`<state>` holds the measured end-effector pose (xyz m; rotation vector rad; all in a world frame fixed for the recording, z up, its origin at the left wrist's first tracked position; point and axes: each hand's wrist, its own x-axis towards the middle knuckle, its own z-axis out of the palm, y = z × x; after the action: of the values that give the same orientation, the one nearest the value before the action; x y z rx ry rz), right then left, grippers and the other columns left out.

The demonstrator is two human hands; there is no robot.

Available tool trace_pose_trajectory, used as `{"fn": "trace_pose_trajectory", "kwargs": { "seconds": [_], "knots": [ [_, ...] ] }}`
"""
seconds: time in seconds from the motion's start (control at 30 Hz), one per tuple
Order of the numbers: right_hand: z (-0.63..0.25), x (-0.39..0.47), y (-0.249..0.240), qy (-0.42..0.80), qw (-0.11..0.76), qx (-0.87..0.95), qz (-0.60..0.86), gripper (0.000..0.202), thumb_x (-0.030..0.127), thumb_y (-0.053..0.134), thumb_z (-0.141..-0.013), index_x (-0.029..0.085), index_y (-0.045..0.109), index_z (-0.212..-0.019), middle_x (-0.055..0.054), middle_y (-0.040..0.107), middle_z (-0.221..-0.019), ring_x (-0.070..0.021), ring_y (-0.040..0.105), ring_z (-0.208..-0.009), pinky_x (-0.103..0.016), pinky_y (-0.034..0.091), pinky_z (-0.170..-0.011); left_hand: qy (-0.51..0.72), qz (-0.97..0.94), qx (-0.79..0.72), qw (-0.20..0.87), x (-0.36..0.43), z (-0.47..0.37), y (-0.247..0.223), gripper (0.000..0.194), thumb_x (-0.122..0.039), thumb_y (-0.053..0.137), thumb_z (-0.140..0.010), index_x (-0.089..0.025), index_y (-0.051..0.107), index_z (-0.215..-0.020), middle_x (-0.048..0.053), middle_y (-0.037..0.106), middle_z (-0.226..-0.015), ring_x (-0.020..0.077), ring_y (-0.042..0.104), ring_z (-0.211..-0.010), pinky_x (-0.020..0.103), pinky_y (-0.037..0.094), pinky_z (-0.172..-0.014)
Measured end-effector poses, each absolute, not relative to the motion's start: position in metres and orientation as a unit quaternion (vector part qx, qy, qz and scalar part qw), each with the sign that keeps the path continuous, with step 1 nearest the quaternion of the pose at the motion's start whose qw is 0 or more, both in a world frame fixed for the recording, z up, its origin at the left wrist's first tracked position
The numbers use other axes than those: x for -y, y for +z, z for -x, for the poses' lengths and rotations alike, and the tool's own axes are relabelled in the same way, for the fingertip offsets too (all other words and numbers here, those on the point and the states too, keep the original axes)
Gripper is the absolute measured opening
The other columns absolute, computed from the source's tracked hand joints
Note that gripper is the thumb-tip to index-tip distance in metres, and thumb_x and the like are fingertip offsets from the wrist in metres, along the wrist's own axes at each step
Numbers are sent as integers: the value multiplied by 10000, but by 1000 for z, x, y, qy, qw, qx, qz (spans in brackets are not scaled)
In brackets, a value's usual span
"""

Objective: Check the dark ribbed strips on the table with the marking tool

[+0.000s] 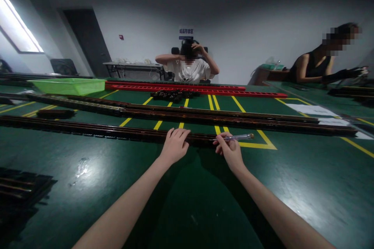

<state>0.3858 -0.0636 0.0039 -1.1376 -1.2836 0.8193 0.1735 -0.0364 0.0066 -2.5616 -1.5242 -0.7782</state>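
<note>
A long, dark, glossy strip [117, 130] of many small segments runs across the green table in front of me. Over its near section lies my left hand [175, 146], fingers bent across the top and thumb at the near edge, holding it down. Between the thumb and fingers of my right hand [232, 151] is a slim pen-like tool with a clear handle [242, 137] and a brass-coloured end. Its thin tip points left, close to the strip's right part. Whether the tip touches the strip is too small to tell.
Behind lie more long dark strips [204, 116], a short dark piece [55, 114], a dark pile [172, 95], red slotted rails [198, 89] and a green tray [70, 85]. Dark strips [20, 186] lie at near left, papers [311, 109] at right. Two people [193, 70] sit beyond.
</note>
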Motion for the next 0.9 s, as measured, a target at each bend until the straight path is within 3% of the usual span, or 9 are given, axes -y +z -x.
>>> {"fn": "trace_pose_trajectory", "kwargs": {
  "seconds": [0.3,0.7,0.9],
  "knots": [
    [-389,75,13,311,588,545,511,412,606,604,-732,198,555,-765,-24,641,-659,-132,568,-478,-253,444,-443,-249,836,487,48,33,-172,2,384,-315,398,-899,-183,535,-1233,85,611,-1203,227,526,-1159,488,313,-1071],
    [-399,78,12,314,599,532,509,389,572,612,-740,189,554,-780,-26,649,-680,-113,553,-475,-229,415,-416,-236,847,470,75,34,-173,3,426,-323,385,-902,-179,510,-1284,111,582,-1246,254,506,-1186,525,296,-1069],
    [-397,82,16,321,590,537,511,444,628,617,-692,197,558,-778,-22,641,-682,-116,548,-471,-235,416,-404,-230,849,470,76,32,-172,-1,444,-329,367,-909,-183,494,-1309,114,582,-1247,254,511,-1182,532,297,-1064]
  ]
}}
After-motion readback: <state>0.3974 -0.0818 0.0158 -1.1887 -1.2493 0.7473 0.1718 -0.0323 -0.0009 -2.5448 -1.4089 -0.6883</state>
